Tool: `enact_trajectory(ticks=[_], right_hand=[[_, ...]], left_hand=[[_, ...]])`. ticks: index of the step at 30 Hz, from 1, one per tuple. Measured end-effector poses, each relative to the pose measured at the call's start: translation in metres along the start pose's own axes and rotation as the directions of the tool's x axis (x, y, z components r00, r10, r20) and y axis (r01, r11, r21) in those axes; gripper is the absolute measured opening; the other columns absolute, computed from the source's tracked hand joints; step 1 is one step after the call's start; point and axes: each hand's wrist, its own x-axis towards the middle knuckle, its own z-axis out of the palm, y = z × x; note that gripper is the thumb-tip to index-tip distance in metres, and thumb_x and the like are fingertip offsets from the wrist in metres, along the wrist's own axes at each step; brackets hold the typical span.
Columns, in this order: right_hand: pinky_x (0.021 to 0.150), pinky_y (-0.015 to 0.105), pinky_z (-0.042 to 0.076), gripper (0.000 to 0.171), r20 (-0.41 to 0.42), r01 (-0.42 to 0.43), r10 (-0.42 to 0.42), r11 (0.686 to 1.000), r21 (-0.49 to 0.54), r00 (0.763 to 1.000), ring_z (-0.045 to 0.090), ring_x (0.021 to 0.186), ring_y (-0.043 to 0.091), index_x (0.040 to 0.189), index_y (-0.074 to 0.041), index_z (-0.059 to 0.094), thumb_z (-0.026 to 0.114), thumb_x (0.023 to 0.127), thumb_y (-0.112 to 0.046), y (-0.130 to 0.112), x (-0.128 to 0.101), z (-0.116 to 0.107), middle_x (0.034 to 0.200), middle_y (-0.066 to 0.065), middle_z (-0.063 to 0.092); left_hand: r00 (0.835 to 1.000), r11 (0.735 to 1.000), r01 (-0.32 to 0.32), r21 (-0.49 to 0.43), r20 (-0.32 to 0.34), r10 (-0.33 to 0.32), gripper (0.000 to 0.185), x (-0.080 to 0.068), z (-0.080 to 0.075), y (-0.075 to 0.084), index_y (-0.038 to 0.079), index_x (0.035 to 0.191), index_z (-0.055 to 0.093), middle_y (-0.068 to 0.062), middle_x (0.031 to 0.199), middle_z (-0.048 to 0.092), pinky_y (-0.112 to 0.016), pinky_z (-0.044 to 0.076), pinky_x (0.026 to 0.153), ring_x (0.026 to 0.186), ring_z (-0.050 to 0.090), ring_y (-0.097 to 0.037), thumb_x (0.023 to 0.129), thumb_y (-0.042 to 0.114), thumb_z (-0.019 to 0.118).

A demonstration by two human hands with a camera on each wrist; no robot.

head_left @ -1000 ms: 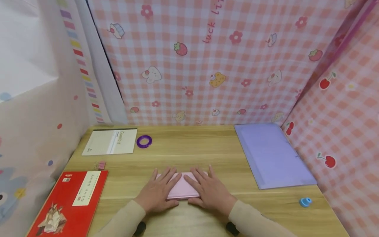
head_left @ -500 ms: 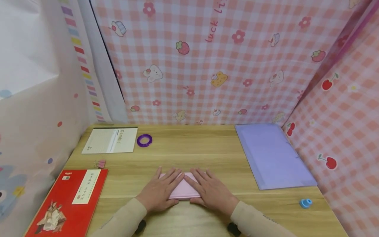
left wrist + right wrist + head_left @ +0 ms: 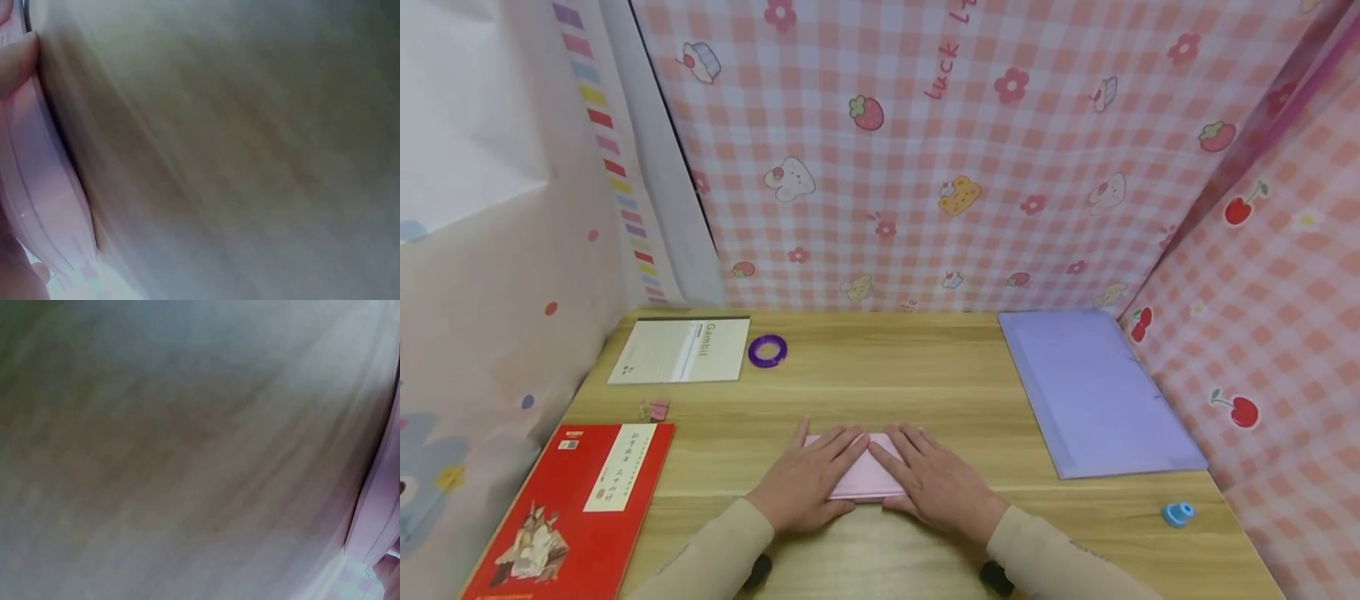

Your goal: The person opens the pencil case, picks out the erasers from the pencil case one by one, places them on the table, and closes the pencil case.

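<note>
Pink gingham curtains printed with strawberries, flowers and little animals close in the back and right of our wooden desk, and a pale dotted cloth hangs along its left side. We have both hands flat on a folded pink paper that lies near the front edge of the desk, about in the middle. Our left hand rests on the paper's left part with its fingers straight and spread, pointing up and to the right, and our right hand mirrors it on the right part, fingers straight and pointing up and to the left. The fingertips of the two hands come close together over the top middle of the paper, so that only a wedge of pink shows between them. Neither hand curls round anything; both press down with open palms. From the left wrist we see the layered edge of the pink paper against the blurred wood grain, with a fingertip beside it; the right wrist view is mostly blurred wood with a strip of pink at its right edge. At the back left lies a cream notebook, with a purple ring just beside it. A red book sits at the front left corner, and a small pink clip lies just beyond it. A lilac folder lies along the right side, and a small blue object stands near the front right corner.
</note>
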Motion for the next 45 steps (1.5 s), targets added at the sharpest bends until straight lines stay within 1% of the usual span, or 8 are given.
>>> enact_trajectory(ticks=[8, 15, 24, 29, 34, 38, 43, 45], right_hand=[[0.113, 0.044, 0.029, 0.076, 0.008, 0.011, -0.011, 1.000, 0.000, 1.000, 0.036, 0.135, 0.033, 0.154, -0.015, 0.021, 0.034, 0.096, -0.062, 0.004, 0.000, -0.007, 0.149, 0.017, 0.036], [0.112, 0.044, 0.031, 0.076, -0.025, 0.017, -0.016, 0.999, 0.047, 1.000, 0.037, 0.135, 0.034, 0.153, -0.015, 0.024, 0.041, 0.094, -0.062, 0.003, 0.002, -0.006, 0.148, 0.017, 0.038], [0.114, 0.044, 0.026, 0.072, -0.024, -0.004, 0.007, 0.993, 0.122, 1.000, 0.028, 0.141, 0.029, 0.151, -0.016, 0.029, 0.045, 0.095, -0.057, 0.003, -0.013, -0.005, 0.154, 0.012, 0.030], [0.113, 0.042, 0.031, 0.063, -0.103, 0.019, -0.005, 0.990, 0.137, 0.995, 0.034, 0.138, 0.026, 0.147, -0.013, 0.039, 0.053, 0.095, -0.047, 0.010, -0.028, -0.010, 0.149, 0.007, 0.041], [0.107, 0.037, 0.039, 0.054, -0.232, 0.073, -0.039, 0.988, 0.136, 0.972, 0.046, 0.130, 0.023, 0.139, -0.010, 0.050, 0.063, 0.092, -0.034, 0.017, -0.036, -0.014, 0.140, 0.006, 0.052], [0.103, 0.034, 0.043, 0.042, -0.298, 0.106, -0.057, 0.983, 0.153, 0.953, 0.052, 0.125, 0.020, 0.136, -0.009, 0.054, 0.057, 0.097, -0.025, 0.021, -0.038, -0.019, 0.136, 0.004, 0.056], [0.099, 0.032, 0.047, 0.036, -0.371, 0.147, -0.086, 0.979, 0.140, 0.925, 0.058, 0.118, 0.019, 0.134, -0.006, 0.055, 0.042, 0.103, -0.019, 0.026, -0.038, -0.024, 0.131, 0.005, 0.060], [0.096, 0.033, 0.049, 0.035, -0.408, 0.165, -0.101, 0.979, 0.124, 0.907, 0.060, 0.115, 0.020, 0.133, -0.005, 0.055, 0.045, 0.101, -0.015, 0.028, -0.037, -0.025, 0.129, 0.007, 0.061]], left_hand=[[1.000, 0.999, -0.009, -0.030, -0.020, 0.008, 0.088, 0.005, -0.003, 0.000, 0.014, 0.153, 0.025, -0.005, 0.153, 0.034, -0.067, 0.013, 0.110, 0.138, 0.034, -0.026, 0.086, 0.060, 0.058], [1.000, 1.000, 0.013, -0.004, -0.002, -0.013, 0.089, 0.001, -0.003, 0.000, 0.015, 0.152, 0.026, -0.005, 0.153, 0.034, -0.066, 0.012, 0.111, 0.139, 0.032, -0.025, 0.084, 0.062, 0.060], [0.992, 0.994, 0.110, -0.022, -0.061, -0.111, 0.081, -0.027, -0.007, 0.005, 0.015, 0.149, 0.034, -0.010, 0.152, 0.035, -0.069, 0.019, 0.107, 0.139, 0.032, -0.029, 0.086, 0.059, 0.060], [0.977, 0.985, 0.168, -0.032, -0.125, -0.171, 0.069, -0.046, -0.011, -0.002, 0.017, 0.148, 0.039, -0.008, 0.151, 0.037, -0.068, 0.018, 0.108, 0.138, 0.035, -0.028, 0.091, 0.050, 0.058], [0.968, 0.981, 0.188, -0.040, -0.160, -0.192, 0.056, -0.053, -0.016, -0.006, 0.019, 0.145, 0.043, -0.004, 0.150, 0.040, -0.066, 0.014, 0.110, 0.137, 0.036, -0.026, 0.095, 0.040, 0.055], [0.964, 0.978, 0.198, -0.068, -0.165, -0.207, 0.051, -0.053, -0.020, -0.005, 0.021, 0.146, 0.043, -0.001, 0.149, 0.041, -0.064, 0.008, 0.112, 0.138, 0.035, -0.025, 0.097, 0.034, 0.053], [0.961, 0.989, 0.138, -0.047, -0.234, -0.145, 0.048, -0.050, -0.022, -0.007, 0.020, 0.146, 0.042, 0.000, 0.146, 0.045, -0.064, 0.009, 0.113, 0.137, 0.037, -0.025, 0.098, 0.025, 0.047], [0.954, 0.995, 0.100, -0.026, -0.280, -0.103, 0.049, -0.049, -0.023, -0.008, 0.018, 0.144, 0.045, -0.001, 0.144, 0.047, -0.064, 0.012, 0.112, 0.136, 0.039, -0.027, 0.096, 0.023, 0.047]])
